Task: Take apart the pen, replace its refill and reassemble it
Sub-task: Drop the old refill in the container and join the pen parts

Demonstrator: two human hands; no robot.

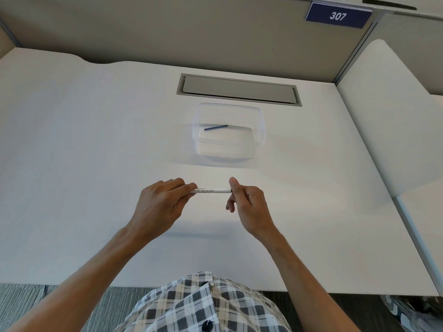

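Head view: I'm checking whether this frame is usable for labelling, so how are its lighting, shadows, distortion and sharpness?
Head view: even, soft light; faint shadows lie on the desk under the arms and beside the clear container; wide-angle distortion bends the desk edges and partition; the print on the pen, held by the left hand and right hand, is only partly legible; the dark refill stays distinct.

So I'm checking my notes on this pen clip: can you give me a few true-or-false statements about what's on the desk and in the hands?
1. Both hands hold the white pen level above the desk. True; the left hand grips one end, the right hand the other.
2. A dark thin refill lies in the clear container. True.
3. The container has a lid on. False; it is open-topped.
4. The sign reads 703. False; it reads 307.
5. The refill lies on the desk beside the container. False; it is inside.
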